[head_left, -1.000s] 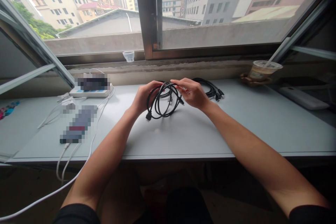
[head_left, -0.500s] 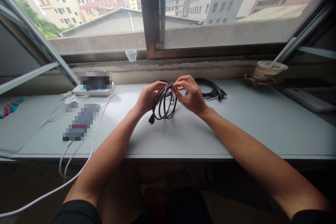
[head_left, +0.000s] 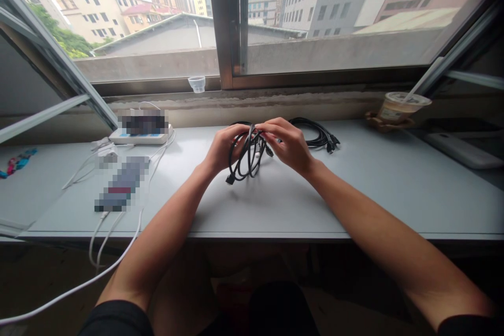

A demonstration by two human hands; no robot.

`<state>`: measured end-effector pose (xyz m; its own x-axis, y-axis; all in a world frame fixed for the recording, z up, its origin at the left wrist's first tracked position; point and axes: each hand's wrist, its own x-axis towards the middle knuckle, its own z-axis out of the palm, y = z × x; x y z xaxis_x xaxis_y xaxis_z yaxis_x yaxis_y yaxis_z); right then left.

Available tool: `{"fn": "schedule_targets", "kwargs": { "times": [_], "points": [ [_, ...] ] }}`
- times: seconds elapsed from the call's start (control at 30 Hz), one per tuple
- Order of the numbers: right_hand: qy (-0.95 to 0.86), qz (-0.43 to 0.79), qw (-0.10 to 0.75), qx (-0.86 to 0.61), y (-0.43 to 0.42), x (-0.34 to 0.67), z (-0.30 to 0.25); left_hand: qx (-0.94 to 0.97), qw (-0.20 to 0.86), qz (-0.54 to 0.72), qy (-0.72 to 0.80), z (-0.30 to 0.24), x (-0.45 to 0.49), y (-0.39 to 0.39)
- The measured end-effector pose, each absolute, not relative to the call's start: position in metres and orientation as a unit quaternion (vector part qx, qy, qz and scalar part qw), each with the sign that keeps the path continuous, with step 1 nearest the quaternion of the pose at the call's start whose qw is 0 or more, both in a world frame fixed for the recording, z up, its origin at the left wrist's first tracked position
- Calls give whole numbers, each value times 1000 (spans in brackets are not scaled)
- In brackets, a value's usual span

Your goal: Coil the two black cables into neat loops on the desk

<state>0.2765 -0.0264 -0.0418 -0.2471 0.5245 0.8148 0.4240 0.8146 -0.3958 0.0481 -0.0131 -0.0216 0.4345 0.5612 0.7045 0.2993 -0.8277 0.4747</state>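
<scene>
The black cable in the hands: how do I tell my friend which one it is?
Find the open window, then the long grey desk below it. In the middle, the left hand and right hand hold a looped black cable. It is gripped, unlike the loose black cable lying further right.

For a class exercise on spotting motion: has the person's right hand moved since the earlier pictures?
Yes, slightly: the right hand sits a little further left, toward the left hand, judged against the white power strip.

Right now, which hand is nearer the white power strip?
Left hand: it sits to the right of the white power strip. The right hand is farther right, beyond the black cables.
</scene>
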Motion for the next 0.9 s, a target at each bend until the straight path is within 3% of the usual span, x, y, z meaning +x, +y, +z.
{"fn": "schedule_targets", "kwargs": {
  "times": [0.2, 0.4, 0.9],
  "points": [
    [-812, -4, 484, -327, -19, 289, -38, 827, 151, 462, 284, -23, 44, -9],
    [-803, -40, 449, -390, -11, 303, -40, 782, 248, 510, 259, -19, 41, -6],
    [-750, -61, 385, -535, -2, 324, -38, 726, 177, 589, 307, -22, 25, 18]
  ]
}}
